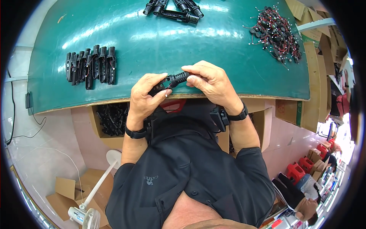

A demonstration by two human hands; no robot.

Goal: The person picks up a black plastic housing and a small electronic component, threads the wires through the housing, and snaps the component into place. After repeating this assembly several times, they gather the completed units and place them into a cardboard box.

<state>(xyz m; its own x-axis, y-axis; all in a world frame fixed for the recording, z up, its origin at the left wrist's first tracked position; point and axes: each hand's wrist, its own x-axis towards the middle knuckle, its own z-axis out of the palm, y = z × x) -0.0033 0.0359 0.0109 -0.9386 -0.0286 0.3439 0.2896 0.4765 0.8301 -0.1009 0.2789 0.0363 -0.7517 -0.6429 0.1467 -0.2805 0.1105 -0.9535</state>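
Observation:
Between my two hands, over the near edge of the green table, lies a black plastic housing [178, 78] with a ribbed, slotted end. My left hand [148, 91] grips its wider, open-sided body, thumb and fingers on either side. Thumb and fingertips of my right hand [209, 81] pinch the ribbed end. A small white tip shows by my left thumb; what it belongs to is hidden. To the left stands a row of similar black housings [90, 65], side by side. More of them [178, 15] lie at the far edge of the table.
On the far right of the green table [160, 49] sits a pile of small round black parts with red wires [276, 36]. Below the table edge, a cardboard box [95, 124] holds black parts. Cartons [310, 84] line the right side; a white fan [90, 218] stands lower left.

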